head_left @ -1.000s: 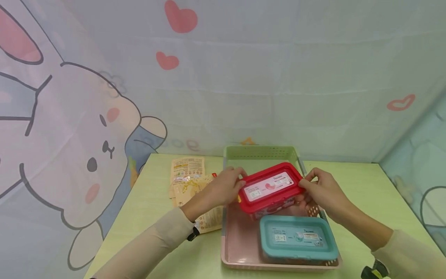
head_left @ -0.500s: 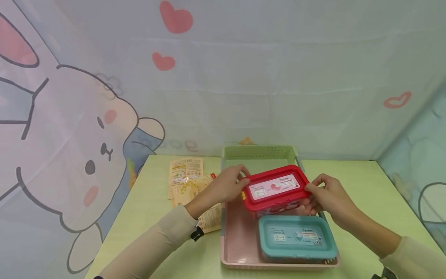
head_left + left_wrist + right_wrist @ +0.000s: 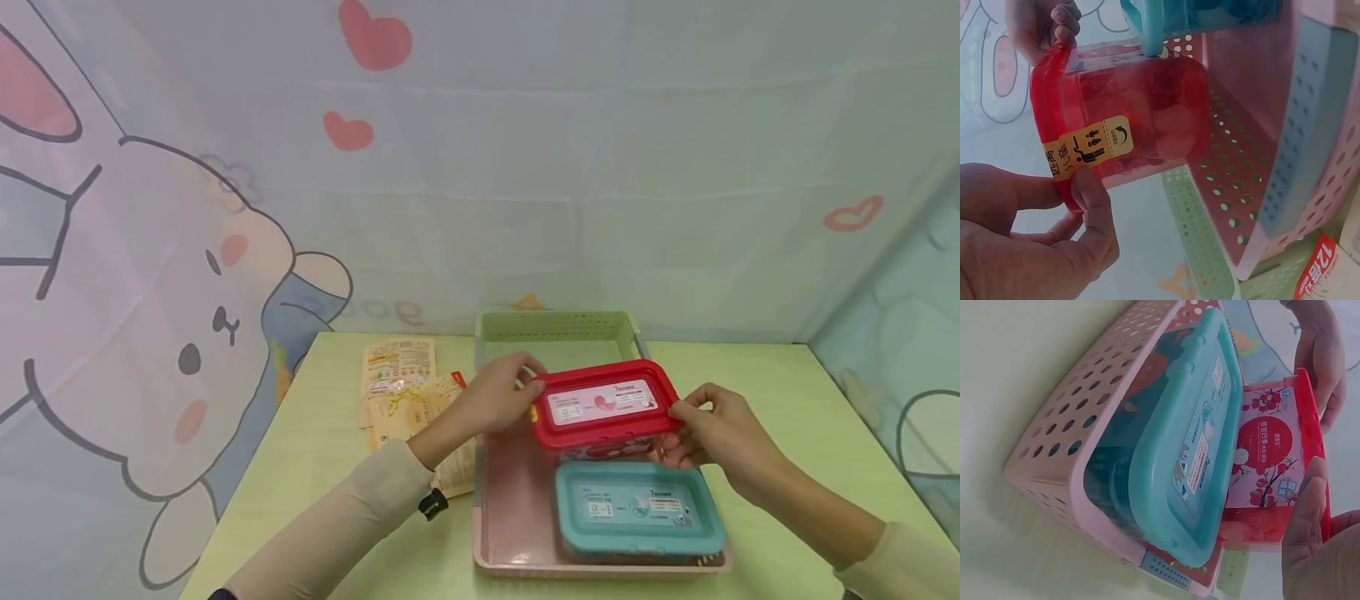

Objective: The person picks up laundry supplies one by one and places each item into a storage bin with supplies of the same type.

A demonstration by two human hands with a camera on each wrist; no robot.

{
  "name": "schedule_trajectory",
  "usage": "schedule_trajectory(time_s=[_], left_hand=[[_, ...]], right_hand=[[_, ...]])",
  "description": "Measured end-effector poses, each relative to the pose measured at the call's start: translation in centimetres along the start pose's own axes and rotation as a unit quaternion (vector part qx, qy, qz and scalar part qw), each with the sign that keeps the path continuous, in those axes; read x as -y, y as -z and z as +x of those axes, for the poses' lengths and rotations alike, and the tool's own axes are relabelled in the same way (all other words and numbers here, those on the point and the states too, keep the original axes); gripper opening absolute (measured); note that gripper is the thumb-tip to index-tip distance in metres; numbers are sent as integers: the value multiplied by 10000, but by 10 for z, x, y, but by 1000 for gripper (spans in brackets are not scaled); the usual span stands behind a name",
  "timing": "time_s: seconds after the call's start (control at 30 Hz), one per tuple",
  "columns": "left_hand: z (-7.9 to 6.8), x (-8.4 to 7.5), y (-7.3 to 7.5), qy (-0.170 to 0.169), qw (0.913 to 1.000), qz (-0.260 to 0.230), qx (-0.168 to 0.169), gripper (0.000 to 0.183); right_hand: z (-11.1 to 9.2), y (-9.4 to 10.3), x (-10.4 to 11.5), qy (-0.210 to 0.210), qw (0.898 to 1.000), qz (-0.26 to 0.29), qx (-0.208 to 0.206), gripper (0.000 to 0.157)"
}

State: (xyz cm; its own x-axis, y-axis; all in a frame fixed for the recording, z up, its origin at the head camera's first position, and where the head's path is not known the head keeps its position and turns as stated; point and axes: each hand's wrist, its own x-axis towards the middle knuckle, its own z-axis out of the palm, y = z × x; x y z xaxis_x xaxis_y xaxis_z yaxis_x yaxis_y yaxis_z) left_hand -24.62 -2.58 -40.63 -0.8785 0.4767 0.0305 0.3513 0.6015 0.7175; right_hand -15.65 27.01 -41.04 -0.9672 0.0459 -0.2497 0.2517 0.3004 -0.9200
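Observation:
Both hands hold a red lidded box (image 3: 600, 405) at its two short ends, over the pink basket (image 3: 517, 533). The left hand (image 3: 502, 396) pinches the lid's left edge, beside a yellow seal sticker (image 3: 1091, 145) printed "open". At the opposite end the right hand (image 3: 723, 433) grips the lid's corner, thumb on top and fingers below. In the right wrist view the box's long side bears a label (image 3: 1265, 447) with red blossoms. A teal lidded box (image 3: 640, 508) sits in the near right part of the basket, just in front of the red one.
A green basket (image 3: 555, 327) adjoins the pink one at the back. Left of them several yellow printed pouches (image 3: 405, 400) lie overlapping on the light green table (image 3: 300, 467). A cloth with cartoon figures and hearts (image 3: 348, 132) hangs behind.
The red box has moved to the right and slightly nearer, turning to lie more nearly parallel to the teal box. Both hands moved along with it. The teal box stays in place.

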Motion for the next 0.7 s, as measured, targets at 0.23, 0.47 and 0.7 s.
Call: schedule_trajectory(time_s=[0.23,0.47,0.7], left_hand=[[4,-2,-5,19,9999,-126,21,24],[7,-2,-11,-43,9999,-120,70,26],[8,-1,-18,-24,9999,-12,161,29]], right_hand=[[-2,4,-1,-86,9999,69,-20,29],[-3,7,-8,-216,9994,263,45,26],[-3,8,-17,-369,9989,279,51,27]])
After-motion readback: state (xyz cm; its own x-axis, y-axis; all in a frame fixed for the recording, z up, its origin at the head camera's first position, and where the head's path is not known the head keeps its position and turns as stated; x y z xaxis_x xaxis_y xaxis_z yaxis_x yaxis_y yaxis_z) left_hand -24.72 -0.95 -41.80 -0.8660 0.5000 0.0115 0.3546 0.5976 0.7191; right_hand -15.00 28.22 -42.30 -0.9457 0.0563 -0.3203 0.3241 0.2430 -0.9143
